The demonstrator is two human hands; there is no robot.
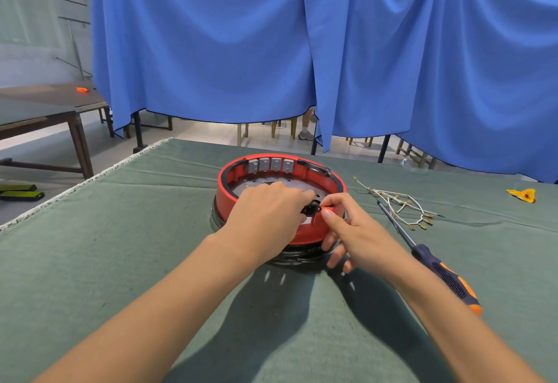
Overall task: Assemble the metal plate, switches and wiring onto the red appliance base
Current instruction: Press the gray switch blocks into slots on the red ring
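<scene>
Both hands meet at the near rim of the red base (238,177): left hand (267,207) and right hand (347,231) pinch the black switch (311,209) between them, the left slightly nearer.

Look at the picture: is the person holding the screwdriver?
No. The screwdriver lies on the cloth beside the right hand, while both hands work at the red base.

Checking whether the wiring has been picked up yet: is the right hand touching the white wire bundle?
Apart. The head view shows the right hand at the red base, with bare green cloth between it and the white wire bundle.
</scene>
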